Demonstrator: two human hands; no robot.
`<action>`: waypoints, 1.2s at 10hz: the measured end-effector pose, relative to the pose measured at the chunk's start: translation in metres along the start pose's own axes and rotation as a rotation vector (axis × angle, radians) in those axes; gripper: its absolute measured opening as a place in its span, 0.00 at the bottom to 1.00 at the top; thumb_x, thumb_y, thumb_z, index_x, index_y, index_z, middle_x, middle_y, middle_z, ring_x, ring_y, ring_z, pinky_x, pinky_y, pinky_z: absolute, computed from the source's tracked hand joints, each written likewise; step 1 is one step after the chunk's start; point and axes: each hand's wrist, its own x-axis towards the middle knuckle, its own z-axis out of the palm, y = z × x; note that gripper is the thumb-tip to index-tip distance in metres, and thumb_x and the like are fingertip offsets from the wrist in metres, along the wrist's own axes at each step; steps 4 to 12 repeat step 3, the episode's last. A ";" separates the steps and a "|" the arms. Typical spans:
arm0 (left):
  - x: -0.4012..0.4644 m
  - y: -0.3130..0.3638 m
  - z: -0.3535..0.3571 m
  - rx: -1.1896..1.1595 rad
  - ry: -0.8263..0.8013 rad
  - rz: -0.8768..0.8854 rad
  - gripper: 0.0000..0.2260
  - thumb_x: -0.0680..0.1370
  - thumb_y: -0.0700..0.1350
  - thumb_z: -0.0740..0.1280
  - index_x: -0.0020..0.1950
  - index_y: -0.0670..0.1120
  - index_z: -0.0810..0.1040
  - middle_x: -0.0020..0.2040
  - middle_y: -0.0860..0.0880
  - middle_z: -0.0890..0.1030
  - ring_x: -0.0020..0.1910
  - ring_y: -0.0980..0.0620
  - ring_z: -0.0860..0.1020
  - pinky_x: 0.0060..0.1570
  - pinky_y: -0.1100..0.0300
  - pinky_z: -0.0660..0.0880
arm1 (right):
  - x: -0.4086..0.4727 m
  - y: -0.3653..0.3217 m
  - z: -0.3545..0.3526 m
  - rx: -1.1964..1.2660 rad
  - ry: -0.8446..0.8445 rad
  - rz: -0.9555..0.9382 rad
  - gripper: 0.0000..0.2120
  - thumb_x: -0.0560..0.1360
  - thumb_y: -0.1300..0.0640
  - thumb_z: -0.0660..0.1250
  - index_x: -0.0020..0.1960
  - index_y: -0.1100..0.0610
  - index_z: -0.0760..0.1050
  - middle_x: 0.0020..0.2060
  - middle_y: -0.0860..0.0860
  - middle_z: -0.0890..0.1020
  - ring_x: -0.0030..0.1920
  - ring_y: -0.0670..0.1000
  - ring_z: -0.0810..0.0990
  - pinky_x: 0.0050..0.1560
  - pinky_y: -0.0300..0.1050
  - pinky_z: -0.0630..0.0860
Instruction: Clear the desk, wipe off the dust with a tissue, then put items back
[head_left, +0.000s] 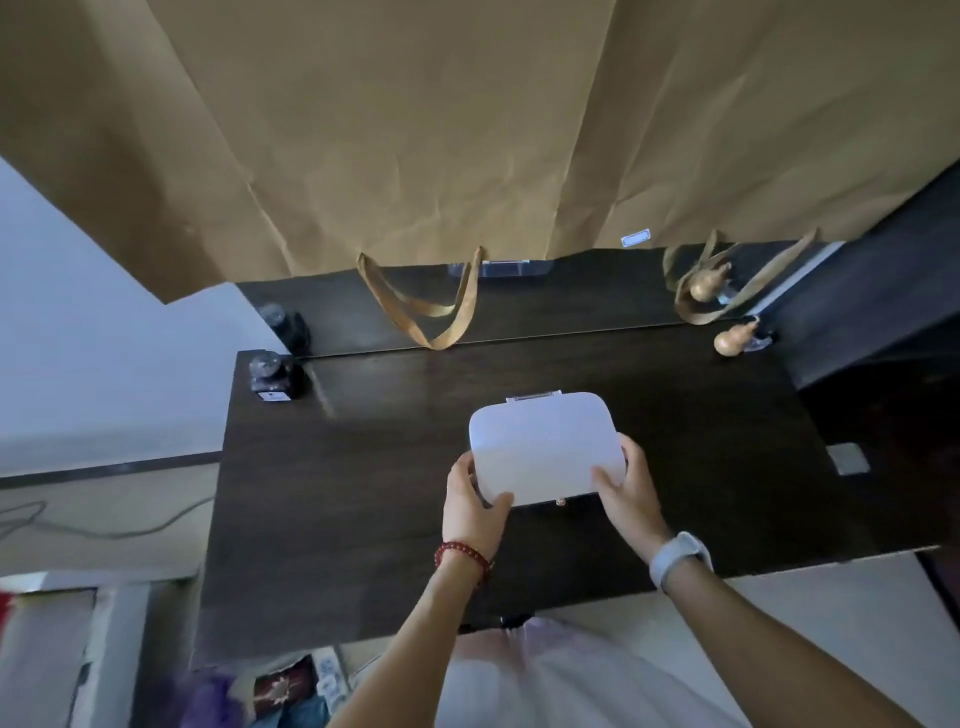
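Box in both hands above the dark worktop

White box (545, 447) is sitting near the middle of the worktop (363, 493), or just above it; which, I cannot tell. The left hand (475, 506) and right hand (631, 499) are gripping its near corners, fingers clamped on the lid edge. An ink bottle (272, 375) and a small gourd (733, 339) are standing at the back corners. Whether she is clearing or returning things is unclear, I judge. Next she needs a level carry, keeping the box shut.
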 end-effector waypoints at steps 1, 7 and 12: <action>0.000 -0.001 0.002 -0.001 -0.012 -0.006 0.27 0.71 0.36 0.68 0.67 0.45 0.62 0.65 0.46 0.70 0.56 0.56 0.68 0.57 0.62 0.67 | -0.001 0.004 0.001 -0.039 -0.004 0.020 0.26 0.76 0.60 0.62 0.70 0.54 0.56 0.69 0.54 0.65 0.68 0.53 0.65 0.66 0.50 0.65; 0.002 -0.006 0.001 -0.012 0.001 0.023 0.27 0.71 0.35 0.68 0.67 0.45 0.62 0.66 0.45 0.70 0.57 0.56 0.69 0.57 0.61 0.70 | -0.001 0.010 0.001 -0.007 -0.029 0.018 0.28 0.77 0.59 0.61 0.73 0.56 0.52 0.73 0.55 0.60 0.72 0.54 0.60 0.71 0.52 0.61; 0.002 -0.006 0.001 -0.012 0.001 0.023 0.27 0.71 0.35 0.68 0.67 0.45 0.62 0.66 0.45 0.70 0.57 0.56 0.69 0.57 0.61 0.70 | -0.001 0.010 0.001 -0.007 -0.029 0.018 0.28 0.77 0.59 0.61 0.73 0.56 0.52 0.73 0.55 0.60 0.72 0.54 0.60 0.71 0.52 0.61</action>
